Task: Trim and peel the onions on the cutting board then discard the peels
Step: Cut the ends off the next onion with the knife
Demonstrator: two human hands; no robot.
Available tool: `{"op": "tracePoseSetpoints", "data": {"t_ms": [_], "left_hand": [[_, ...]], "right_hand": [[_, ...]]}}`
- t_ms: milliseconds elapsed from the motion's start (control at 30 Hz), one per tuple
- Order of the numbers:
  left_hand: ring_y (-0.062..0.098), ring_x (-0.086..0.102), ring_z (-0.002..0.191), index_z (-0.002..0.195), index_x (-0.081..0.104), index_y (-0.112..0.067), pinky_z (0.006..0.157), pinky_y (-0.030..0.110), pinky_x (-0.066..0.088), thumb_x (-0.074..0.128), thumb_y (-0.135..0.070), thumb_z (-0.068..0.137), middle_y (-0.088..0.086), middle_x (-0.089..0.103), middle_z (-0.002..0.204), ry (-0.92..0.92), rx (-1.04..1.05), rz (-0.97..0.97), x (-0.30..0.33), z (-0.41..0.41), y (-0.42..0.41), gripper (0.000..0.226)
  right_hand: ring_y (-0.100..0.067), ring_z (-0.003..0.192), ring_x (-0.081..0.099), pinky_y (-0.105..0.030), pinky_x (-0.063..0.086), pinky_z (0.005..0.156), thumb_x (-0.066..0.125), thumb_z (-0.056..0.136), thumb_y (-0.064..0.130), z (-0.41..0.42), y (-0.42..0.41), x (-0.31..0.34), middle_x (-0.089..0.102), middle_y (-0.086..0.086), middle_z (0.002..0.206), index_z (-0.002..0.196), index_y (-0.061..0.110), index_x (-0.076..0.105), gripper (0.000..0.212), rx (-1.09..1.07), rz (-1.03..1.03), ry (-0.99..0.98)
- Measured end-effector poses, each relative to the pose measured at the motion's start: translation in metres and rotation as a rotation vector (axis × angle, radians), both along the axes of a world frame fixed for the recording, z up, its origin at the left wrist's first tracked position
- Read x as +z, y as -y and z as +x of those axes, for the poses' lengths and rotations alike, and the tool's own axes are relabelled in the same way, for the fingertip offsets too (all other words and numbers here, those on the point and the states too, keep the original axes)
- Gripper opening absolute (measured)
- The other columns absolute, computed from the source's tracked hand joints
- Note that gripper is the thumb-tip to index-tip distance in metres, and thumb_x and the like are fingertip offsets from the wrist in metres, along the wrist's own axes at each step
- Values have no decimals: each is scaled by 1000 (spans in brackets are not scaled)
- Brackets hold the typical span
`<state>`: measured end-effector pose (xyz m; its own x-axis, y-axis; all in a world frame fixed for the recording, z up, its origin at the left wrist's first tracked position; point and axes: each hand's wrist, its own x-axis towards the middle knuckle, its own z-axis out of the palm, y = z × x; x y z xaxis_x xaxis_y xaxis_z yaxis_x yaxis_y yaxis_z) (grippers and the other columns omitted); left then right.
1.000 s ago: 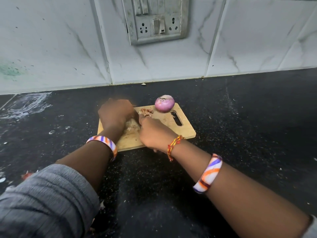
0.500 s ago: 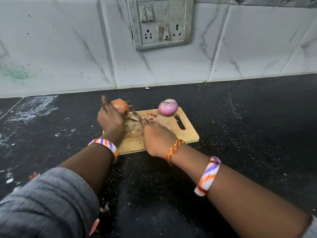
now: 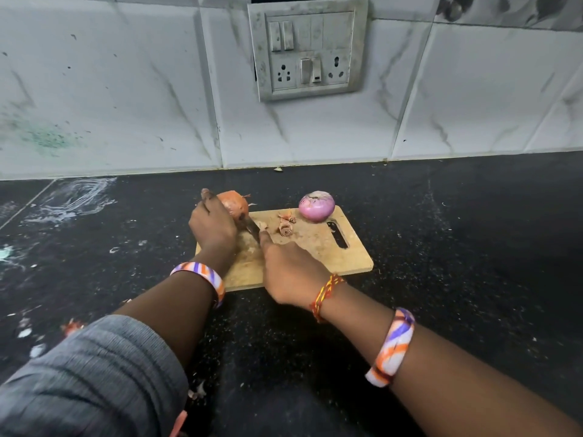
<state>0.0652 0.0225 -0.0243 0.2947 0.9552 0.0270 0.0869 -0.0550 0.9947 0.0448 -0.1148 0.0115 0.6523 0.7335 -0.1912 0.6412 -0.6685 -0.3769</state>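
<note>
While your left hand [image 3: 214, 227] curls around the unpeeled brown onion [image 3: 235, 205] at the upper left corner of the wooden cutting board [image 3: 318, 252], your right hand [image 3: 291, 272] grips a knife [image 3: 252, 228] whose blade points up and left toward that onion. The blade tip lies right at the onion's lower edge; whether it has entered the skin you cannot tell from this view, because your left hand covers part of it. Your right forefinger stretches along the back of the blade, and the handle is hidden inside your closed fingers.

The board sits in the middle of the frame on a black speckled countertop [image 3: 457, 247]. A peeled purple onion [image 3: 316, 206] rests at the board's far edge, right of centre, well apart from both hands. Between the two onions, a few curled scraps of brown peel [image 3: 285, 224] lie on the wood. A dark slot-shaped handle hole [image 3: 338, 235] shows near the board's right side.

You wear a striped orange, purple and white bangle on your left wrist [image 3: 202, 276], a matching bangle further up your right forearm [image 3: 391, 348], and a red and yellow thread [image 3: 325, 294] at your right wrist. A grey sleeve [image 3: 94, 380] fills the lower left of the frame. On the white marbled tile wall at the top centre hangs a grimy switch and socket plate [image 3: 307, 48]. Pale smears mark the countertop at the middle left.
</note>
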Motion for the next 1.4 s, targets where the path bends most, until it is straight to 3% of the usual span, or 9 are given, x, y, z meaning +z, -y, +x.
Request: {"op": "tracePoseSetpoints", "data": {"t_ms": [100,267,400,500,633,767,900,1100,1400], "left_hand": [[32,56,106,114,57,2,92,39,41,24,-40,99,19,59,117,63,77,-140,6,-2,-1,55],[15,52,52,126,44,-10,51,24,44,28,-53,94,5,57,81,340,53,-643,23,0,-16,55],[13,52,55,113,40,-14,53,21,47,37,-56,91,5,53,74,429,-4,-702,30,-4,-24,48],[14,56,64,123,43,-10,49,20,51,48,-56,86,7,57,87,470,-127,-676,32,-8,-37,58],[19,58,81,124,46,-10,61,28,53,61,-36,85,11,53,114,383,-306,-612,35,-14,-41,50],[23,60,81,112,51,-11,58,34,58,57,-13,86,16,51,112,209,-523,-516,35,-15,-32,27],[28,61,84,118,52,-5,54,33,58,55,-9,89,20,53,116,142,-607,-364,27,-14,-21,30],[26,56,105,120,54,-14,79,33,45,47,-20,94,10,59,122,-307,-395,362,8,-5,-11,27],[31,49,117,124,53,-19,91,37,45,56,-3,82,13,52,130,-507,-508,531,12,-8,-24,45]], "right_hand": [[-34,104,56,-33,37,69,44,89,6,-3,7,4,53,-18,118,149,15,10,70,21,-46,83],[-31,98,58,-33,38,64,48,88,3,-5,23,13,54,-15,112,150,19,6,77,51,-141,158],[-29,97,58,-32,39,64,48,88,4,-3,28,17,55,-14,111,150,20,7,75,61,-177,174],[-18,64,50,-26,33,49,42,86,-2,4,29,22,56,-8,89,150,25,2,80,71,-105,127],[-11,50,34,-25,28,41,36,88,-1,18,30,30,56,-13,121,149,26,2,75,-33,123,95],[-8,52,33,-17,33,35,34,95,6,28,33,44,52,-3,84,150,24,8,62,-88,174,67],[-11,50,40,-25,37,43,30,96,9,33,35,43,55,-9,106,149,23,11,58,-150,203,-6],[-13,47,42,-21,38,36,33,95,11,32,35,30,41,2,74,149,24,11,60,-208,265,-154],[-17,57,45,-27,40,44,35,92,5,38,28,16,52,-10,88,144,21,26,55,-260,352,-261]]}}
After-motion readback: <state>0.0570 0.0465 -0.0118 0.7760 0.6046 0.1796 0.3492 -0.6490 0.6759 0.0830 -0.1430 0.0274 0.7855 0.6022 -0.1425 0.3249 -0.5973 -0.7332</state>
